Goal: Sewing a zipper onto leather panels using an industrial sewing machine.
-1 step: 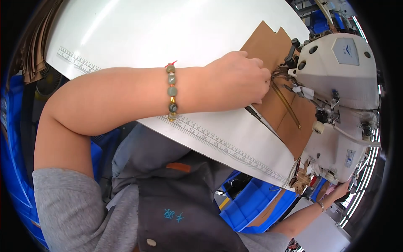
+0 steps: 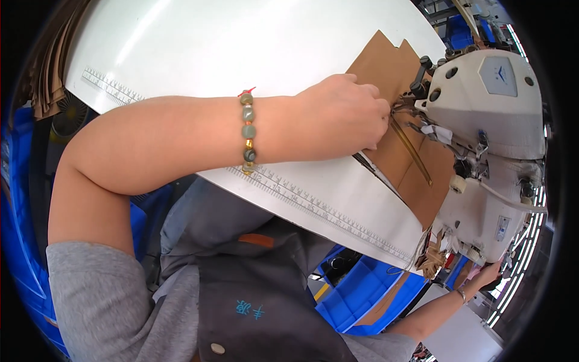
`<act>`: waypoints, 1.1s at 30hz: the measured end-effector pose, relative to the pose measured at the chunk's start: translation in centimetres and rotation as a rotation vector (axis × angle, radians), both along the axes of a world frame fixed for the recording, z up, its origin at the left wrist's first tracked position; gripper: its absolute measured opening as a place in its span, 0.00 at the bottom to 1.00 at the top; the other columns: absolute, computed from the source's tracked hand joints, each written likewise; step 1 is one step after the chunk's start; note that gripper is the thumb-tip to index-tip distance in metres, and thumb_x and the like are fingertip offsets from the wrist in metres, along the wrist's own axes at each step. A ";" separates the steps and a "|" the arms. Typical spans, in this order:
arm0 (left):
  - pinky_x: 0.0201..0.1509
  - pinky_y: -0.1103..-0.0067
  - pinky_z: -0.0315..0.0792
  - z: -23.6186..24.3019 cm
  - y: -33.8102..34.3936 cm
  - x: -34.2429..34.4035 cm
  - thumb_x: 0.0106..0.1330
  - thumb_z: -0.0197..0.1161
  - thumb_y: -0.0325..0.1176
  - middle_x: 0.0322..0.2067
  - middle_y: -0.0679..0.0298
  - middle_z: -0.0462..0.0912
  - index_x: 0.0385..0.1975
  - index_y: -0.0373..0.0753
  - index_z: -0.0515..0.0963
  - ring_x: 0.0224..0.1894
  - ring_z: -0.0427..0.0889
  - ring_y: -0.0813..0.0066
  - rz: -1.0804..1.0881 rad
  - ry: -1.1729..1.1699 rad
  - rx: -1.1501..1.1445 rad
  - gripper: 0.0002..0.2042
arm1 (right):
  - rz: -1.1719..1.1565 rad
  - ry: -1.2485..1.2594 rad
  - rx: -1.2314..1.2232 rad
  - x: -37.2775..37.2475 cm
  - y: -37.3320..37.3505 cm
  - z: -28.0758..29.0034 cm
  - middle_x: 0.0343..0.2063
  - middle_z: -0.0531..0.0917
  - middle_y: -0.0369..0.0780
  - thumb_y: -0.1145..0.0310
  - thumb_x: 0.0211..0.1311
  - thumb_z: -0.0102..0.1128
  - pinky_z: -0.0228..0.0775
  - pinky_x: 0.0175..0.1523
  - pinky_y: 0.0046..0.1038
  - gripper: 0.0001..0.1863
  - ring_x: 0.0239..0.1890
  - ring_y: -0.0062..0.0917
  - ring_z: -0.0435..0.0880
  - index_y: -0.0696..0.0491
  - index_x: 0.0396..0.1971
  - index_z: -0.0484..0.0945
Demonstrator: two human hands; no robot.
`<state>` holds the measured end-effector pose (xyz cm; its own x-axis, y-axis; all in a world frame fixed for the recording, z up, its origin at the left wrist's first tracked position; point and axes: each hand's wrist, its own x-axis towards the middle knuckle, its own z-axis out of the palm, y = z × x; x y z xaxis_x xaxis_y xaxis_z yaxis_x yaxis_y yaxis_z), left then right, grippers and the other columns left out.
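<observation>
My left hand (image 2: 347, 117) lies knuckles up over a flat brown panel (image 2: 381, 60) at the needle area of a white sewing machine (image 2: 482, 108). Its fingers are curled and pressed together, and the fingertips are hidden. A bead bracelet (image 2: 248, 131) circles that wrist. Beside the fingers, a narrow gold-coloured strip (image 2: 413, 151) runs across the panel. At far right, my right hand (image 2: 490, 274) reaches to the end of the machine by its hand wheel side. It is small there, and its fingers cannot be made out.
The white tabletop (image 2: 211, 42) carries a printed ruler scale (image 2: 325, 211) along its near edge. Brown sheets (image 2: 54, 66) hang at the upper left. A blue bin (image 2: 362, 289) stands below the table, and blue plastic (image 2: 24, 241) fills the left side. Scraps (image 2: 431, 259) hang by the machine.
</observation>
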<state>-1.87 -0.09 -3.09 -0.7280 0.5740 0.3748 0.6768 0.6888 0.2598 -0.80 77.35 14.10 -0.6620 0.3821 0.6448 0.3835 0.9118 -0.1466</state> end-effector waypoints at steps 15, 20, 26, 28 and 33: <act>0.58 0.75 0.76 0.1 0.1 0.0 0.67 0.68 0.47 0.44 0.69 0.85 0.50 0.37 0.86 0.53 0.81 0.72 -0.002 0.017 -0.087 0.20 | 0.146 0.144 0.616 0.5 2.0 -4.4 0.44 0.90 0.42 0.50 0.78 0.48 0.76 0.40 0.35 0.25 0.40 0.34 0.87 0.55 0.50 0.85; 0.60 0.72 0.77 0.1 -0.3 -0.1 0.68 0.68 0.46 0.49 0.66 0.85 0.50 0.35 0.85 0.57 0.81 0.68 -0.040 -0.034 0.018 0.20 | 0.123 0.312 0.214 0.4 0.2 -8.6 0.48 0.88 0.45 0.53 0.78 0.51 0.77 0.48 0.36 0.24 0.45 0.35 0.86 0.60 0.53 0.81; 0.63 0.72 0.77 0.6 -0.3 0.0 0.67 0.68 0.45 0.57 0.64 0.84 0.53 0.35 0.83 0.61 0.80 0.66 -0.013 0.000 -0.013 0.22 | 0.085 0.383 -0.292 1.5 -6.6 -9.3 0.54 0.86 0.48 0.58 0.79 0.55 0.78 0.57 0.37 0.24 0.52 0.37 0.84 0.66 0.57 0.76; 0.63 0.72 0.77 0.8 -0.3 0.1 0.68 0.68 0.45 0.58 0.64 0.84 0.55 0.36 0.83 0.63 0.80 0.65 -0.032 0.023 -0.044 0.22 | 0.030 0.519 -0.282 2.9 -11.4 -9.1 0.53 0.86 0.49 0.59 0.80 0.54 0.80 0.55 0.35 0.24 0.51 0.37 0.85 0.68 0.57 0.76; 0.62 0.71 0.79 1.4 -0.2 0.1 0.67 0.70 0.43 0.56 0.61 0.86 0.56 0.38 0.83 0.62 0.82 0.62 -0.005 0.111 -0.015 0.22 | 0.553 0.388 0.262 6.6 -27.7 -10.7 0.42 0.89 0.46 0.67 0.68 0.60 0.81 0.51 0.36 0.14 0.42 0.37 0.87 0.61 0.45 0.85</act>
<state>-1.78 -0.28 -1.73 -0.6798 0.5835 0.4443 0.7042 0.6886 0.1730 5.75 49.66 3.37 -0.4185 -0.1415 0.8971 -0.1797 0.9812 0.0710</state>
